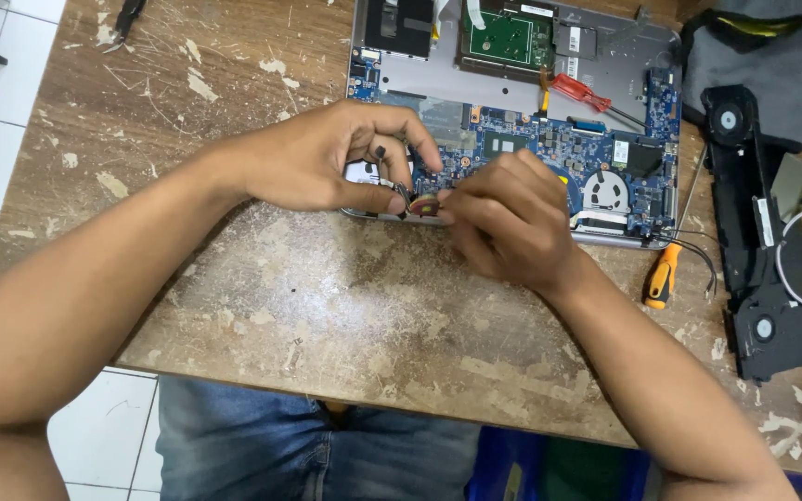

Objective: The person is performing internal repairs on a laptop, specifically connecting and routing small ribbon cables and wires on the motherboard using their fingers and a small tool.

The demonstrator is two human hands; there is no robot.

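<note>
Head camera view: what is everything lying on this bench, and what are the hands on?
Laptop: one, grey, opened, blue board showing, top centre.
Cable bundle: one, red and dark, pinched at laptop's near edge.
Red screwdriver: one, lying on laptop.
Orange screwdriver: one, right of laptop.
Black part: one, long, two round hubs, far right.
Table: one, brown, scuffed wood.
Left hand: fingers on bundle.
Right hand: fingers on bundle.
</note>
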